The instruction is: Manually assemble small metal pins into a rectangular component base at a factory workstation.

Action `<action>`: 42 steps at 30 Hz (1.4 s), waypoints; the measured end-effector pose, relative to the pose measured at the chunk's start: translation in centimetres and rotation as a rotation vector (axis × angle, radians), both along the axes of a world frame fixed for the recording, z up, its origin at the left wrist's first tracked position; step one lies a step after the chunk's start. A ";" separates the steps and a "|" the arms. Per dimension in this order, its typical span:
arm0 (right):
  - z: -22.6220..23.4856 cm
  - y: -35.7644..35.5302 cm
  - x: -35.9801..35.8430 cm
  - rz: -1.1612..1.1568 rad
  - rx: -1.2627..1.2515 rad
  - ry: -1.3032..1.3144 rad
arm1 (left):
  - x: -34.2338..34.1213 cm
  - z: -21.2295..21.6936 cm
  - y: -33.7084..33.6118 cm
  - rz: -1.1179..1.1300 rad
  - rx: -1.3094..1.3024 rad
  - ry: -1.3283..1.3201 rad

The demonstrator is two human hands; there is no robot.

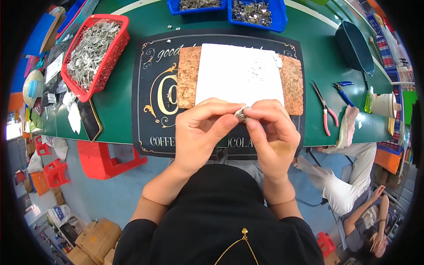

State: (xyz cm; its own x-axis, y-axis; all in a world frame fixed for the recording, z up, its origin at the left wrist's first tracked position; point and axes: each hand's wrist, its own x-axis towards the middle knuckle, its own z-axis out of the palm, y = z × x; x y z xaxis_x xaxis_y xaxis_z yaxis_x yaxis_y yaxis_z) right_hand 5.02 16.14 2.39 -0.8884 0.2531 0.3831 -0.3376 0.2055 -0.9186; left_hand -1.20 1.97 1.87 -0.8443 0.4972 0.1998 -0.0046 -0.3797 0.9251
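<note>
Between my two hands, just above the near edge of a white sheet point(221, 73), is a small silvery metal piece point(241, 114). My left hand point(198, 128) pinches it with thumb and forefinger from the left. From the right, the thumb and forefinger of my right hand point(274, 132) pinch the same piece. Its exact shape is mostly covered by fingertips. The sheet lies on a brown cork board point(293, 84), and a few small metal bits point(257, 70) rest on its right part. Under the board spreads a black printed mat point(148, 97).
At left stands a red basket point(125, 39) heaped with metal pieces; blue bins point(282, 22) of similar parts sit at the back. Pink-handled pliers point(326, 108), blue-handled cutters point(343, 92) and a dark green bin point(355, 48) are at right. A seated person point(366, 216) is at lower right.
</note>
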 end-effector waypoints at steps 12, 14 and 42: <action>0.5 -1.2 0.0 -0.001 -0.499 -0.159 | 0.6 -0.3 -0.7 0.288 -0.264 0.376; 0.4 -1.2 -0.1 0.020 -0.576 -0.192 | 0.5 -0.3 -0.7 0.304 -0.286 0.462; -0.9 -4.0 0.5 0.161 -0.003 -0.167 | 3.2 -2.9 -3.1 0.318 0.100 0.037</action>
